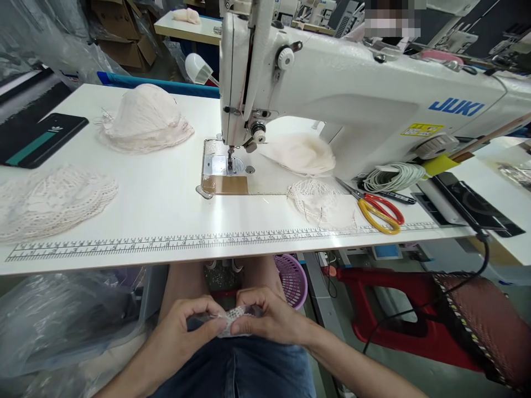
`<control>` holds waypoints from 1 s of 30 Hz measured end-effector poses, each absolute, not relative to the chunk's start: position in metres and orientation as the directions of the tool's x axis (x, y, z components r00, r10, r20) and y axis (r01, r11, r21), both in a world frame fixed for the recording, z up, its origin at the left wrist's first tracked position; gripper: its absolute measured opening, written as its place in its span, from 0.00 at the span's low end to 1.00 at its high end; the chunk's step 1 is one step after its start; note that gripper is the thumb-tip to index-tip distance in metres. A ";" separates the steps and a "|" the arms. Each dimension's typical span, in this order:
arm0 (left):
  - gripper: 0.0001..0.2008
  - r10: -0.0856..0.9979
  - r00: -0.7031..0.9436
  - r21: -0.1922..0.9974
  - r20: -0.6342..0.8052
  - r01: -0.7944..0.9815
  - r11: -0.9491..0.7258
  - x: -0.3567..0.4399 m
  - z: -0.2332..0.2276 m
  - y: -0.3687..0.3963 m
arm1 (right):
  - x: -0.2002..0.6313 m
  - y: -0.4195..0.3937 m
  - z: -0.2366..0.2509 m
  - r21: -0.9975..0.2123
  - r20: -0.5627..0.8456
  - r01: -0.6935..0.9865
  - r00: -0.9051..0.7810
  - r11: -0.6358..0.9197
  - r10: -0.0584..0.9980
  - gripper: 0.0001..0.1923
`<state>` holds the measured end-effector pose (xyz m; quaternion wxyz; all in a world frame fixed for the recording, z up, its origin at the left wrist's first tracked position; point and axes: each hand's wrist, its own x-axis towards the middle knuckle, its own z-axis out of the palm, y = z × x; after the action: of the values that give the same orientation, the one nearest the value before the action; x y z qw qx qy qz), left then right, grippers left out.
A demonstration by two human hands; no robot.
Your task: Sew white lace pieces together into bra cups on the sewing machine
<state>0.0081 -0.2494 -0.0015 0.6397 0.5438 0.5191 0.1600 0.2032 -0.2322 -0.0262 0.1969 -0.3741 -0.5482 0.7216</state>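
My left hand point(186, 326) and my right hand point(271, 318) meet over my lap, below the table's front edge. Both pinch one small white lace piece point(233, 320) between thumbs and fingertips. Above them stands a white JUKI sewing machine point(352, 94), its needle and presser foot point(229, 160) over the metal plate. Stacks of lace pieces lie on the white table point(166, 199): one at the left edge point(50, 202), a domed pile at the back left point(145, 119), one under the machine arm point(302, 155) and one in front of it point(321, 202).
Red-and-yellow scissors point(379, 210) lie right of the lace. A coil of white cord point(392, 177) and a black device point(464, 204) sit further right. A dark phone point(37, 138) lies far left. A purple basket point(292, 279) and red stool point(394, 315) stand under the table.
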 end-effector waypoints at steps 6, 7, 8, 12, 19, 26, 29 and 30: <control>0.10 0.819 0.334 0.851 -0.466 0.421 0.313 0.010 -0.007 -0.253 | 0.203 -0.229 -0.022 -0.948 -0.313 0.156 -0.610 -0.277 0.728 0.21; 0.10 0.827 0.319 0.848 -0.463 0.431 0.308 0.010 -0.009 -0.254 | 0.203 -0.229 -0.022 -0.947 -0.317 0.164 -0.609 -0.275 0.727 0.21; 0.10 0.836 0.302 0.846 -0.459 0.436 0.307 0.011 -0.010 -0.254 | 0.203 -0.229 -0.023 -0.946 -0.321 0.170 -0.608 -0.275 0.726 0.20; 0.09 0.862 0.249 0.848 -0.442 0.429 0.311 0.012 -0.010 -0.255 | 0.204 -0.230 -0.028 -0.948 -0.316 0.159 -0.595 -0.277 0.739 0.20; 0.11 0.840 0.267 0.848 -0.472 0.398 0.349 0.012 -0.002 -0.252 | 0.202 -0.233 -0.030 -0.922 -0.368 0.135 -0.600 -0.363 0.710 0.21; 0.11 0.820 0.268 0.838 -0.506 0.378 0.393 0.012 0.000 -0.251 | 0.202 -0.234 -0.033 -0.912 -0.381 0.117 -0.594 -0.392 0.709 0.20; 0.12 0.820 0.264 0.842 -0.508 0.352 0.409 0.011 0.000 -0.251 | 0.201 -0.234 -0.034 -0.912 -0.383 0.120 -0.595 -0.393 0.706 0.19; 0.12 0.822 0.264 0.846 -0.505 0.342 0.410 0.011 0.000 -0.251 | 0.201 -0.234 -0.034 -0.912 -0.385 0.124 -0.593 -0.392 0.707 0.20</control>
<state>0.0110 -0.2513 -0.0002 0.6126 0.5069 0.5741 0.1956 0.2013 -0.2341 -0.0337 0.1999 -0.4044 -0.5138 0.7297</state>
